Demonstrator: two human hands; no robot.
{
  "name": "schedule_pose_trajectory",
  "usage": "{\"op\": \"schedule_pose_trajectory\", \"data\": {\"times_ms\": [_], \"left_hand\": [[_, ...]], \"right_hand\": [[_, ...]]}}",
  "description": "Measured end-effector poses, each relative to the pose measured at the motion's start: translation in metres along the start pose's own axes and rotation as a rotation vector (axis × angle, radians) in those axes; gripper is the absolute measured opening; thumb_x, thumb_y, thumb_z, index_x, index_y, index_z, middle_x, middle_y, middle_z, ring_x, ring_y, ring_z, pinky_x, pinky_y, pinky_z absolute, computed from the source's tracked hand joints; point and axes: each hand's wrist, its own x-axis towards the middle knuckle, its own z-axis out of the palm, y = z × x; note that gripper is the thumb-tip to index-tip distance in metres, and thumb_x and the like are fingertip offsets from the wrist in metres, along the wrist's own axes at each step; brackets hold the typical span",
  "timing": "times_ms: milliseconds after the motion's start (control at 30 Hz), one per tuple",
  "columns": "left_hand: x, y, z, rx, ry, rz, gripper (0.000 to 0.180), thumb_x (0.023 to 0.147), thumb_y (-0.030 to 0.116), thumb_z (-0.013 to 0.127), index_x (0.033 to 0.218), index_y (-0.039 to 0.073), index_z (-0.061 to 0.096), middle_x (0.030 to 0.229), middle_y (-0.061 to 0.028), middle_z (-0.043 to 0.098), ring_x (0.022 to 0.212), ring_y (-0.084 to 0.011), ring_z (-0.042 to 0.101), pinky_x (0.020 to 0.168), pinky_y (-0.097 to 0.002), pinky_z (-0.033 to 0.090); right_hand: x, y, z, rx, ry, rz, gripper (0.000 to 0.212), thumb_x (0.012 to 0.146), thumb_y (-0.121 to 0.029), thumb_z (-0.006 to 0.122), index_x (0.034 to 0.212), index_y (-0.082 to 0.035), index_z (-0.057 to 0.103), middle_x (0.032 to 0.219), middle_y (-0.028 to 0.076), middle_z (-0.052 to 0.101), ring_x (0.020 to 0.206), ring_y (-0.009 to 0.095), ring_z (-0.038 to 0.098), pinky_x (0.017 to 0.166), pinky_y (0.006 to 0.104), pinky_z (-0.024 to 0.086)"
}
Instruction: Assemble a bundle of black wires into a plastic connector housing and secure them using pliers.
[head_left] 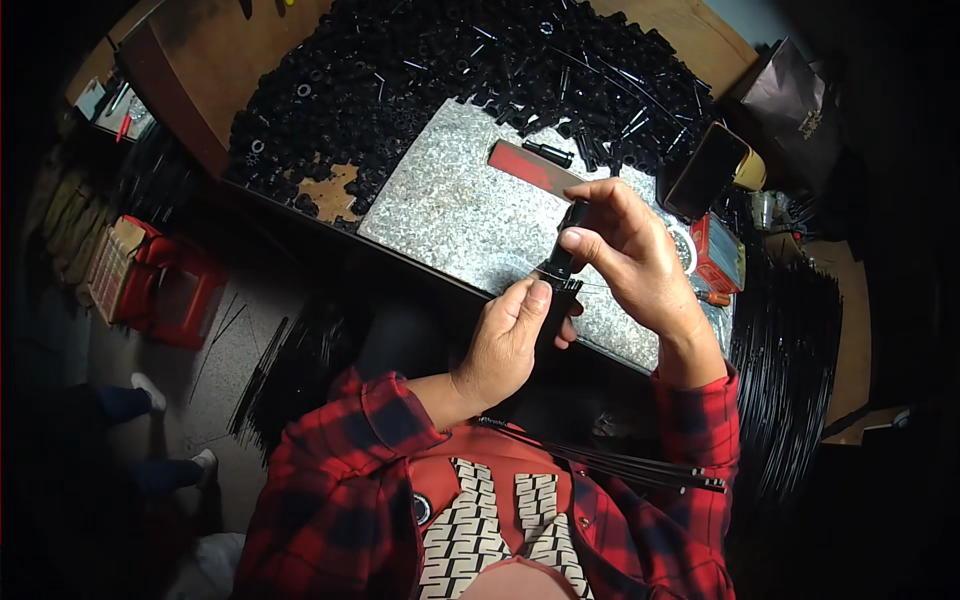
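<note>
A dark cylindrical black piece stands nearly upright between my hands, just over the near edge of the table. My left hand is closed round its lower end, thumb pressed along the side. Higher up, the thumb and bent fingers of my right hand pinch the top part. Fine dark ends stick out beside the left thumb; their kind is unclear. Beyond the hands, a worn red strip lies on a speckled grey board, with a short black tube alongside.
A large heap of small black parts covers the back of the table. To the right are a phone, a small red box and long black rods. More rods cross my lap. A red stool stands left.
</note>
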Motion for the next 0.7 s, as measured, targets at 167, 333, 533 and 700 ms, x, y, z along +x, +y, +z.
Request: {"op": "schedule_pose_trajectory", "data": {"times_ms": [167, 333, 533, 700], "left_hand": [[0.003, -0.002, 0.000, 0.013, -0.005, 0.003, 0.043, 0.102, 0.034, 0.031, 0.113, -0.003, 0.051, 0.087, -0.0068, 0.061, 0.076, -0.0106, 0.058, 0.071, -0.0249, 0.048], [0.004, 0.002, -0.001, -0.004, 0.002, -0.013, 0.042, 0.102, 0.033, 0.032, 0.111, -0.003, 0.051, 0.088, -0.0073, 0.061, 0.076, -0.0107, 0.058, 0.071, -0.0248, 0.049], [0.003, 0.001, 0.002, -0.092, -0.012, -0.001, 0.042, 0.102, 0.032, 0.034, 0.117, -0.003, 0.052, 0.090, -0.0068, 0.060, 0.073, -0.0098, 0.058, 0.066, -0.0239, 0.049], [0.003, -0.001, 0.000, -0.166, 0.016, -0.059, 0.040, 0.102, 0.031, 0.035, 0.117, -0.002, 0.050, 0.091, -0.0063, 0.060, 0.076, -0.0106, 0.058, 0.067, -0.0245, 0.050]], "right_hand": [[0.000, 0.007, -0.001, 0.137, 0.002, -0.009, 0.031, 0.087, -0.007, 0.064, 0.115, 0.002, 0.051, 0.085, 0.002, 0.056, 0.074, 0.007, 0.054, 0.067, 0.0222, 0.047], [0.000, 0.008, 0.000, 0.172, 0.036, 0.059, 0.033, 0.086, -0.009, 0.066, 0.114, 0.002, 0.052, 0.084, 0.002, 0.057, 0.073, 0.007, 0.054, 0.066, 0.0216, 0.047], [-0.004, 0.011, -0.005, 0.226, 0.014, 0.057, 0.037, 0.085, -0.009, 0.067, 0.116, 0.003, 0.051, 0.085, 0.003, 0.057, 0.075, 0.008, 0.056, 0.066, 0.0219, 0.048], [-0.014, 0.012, -0.006, 0.343, 0.036, 0.034, 0.051, 0.083, -0.004, 0.067, 0.127, 0.005, 0.044, 0.097, 0.007, 0.058, 0.085, 0.012, 0.059, 0.076, 0.0252, 0.050]]}}
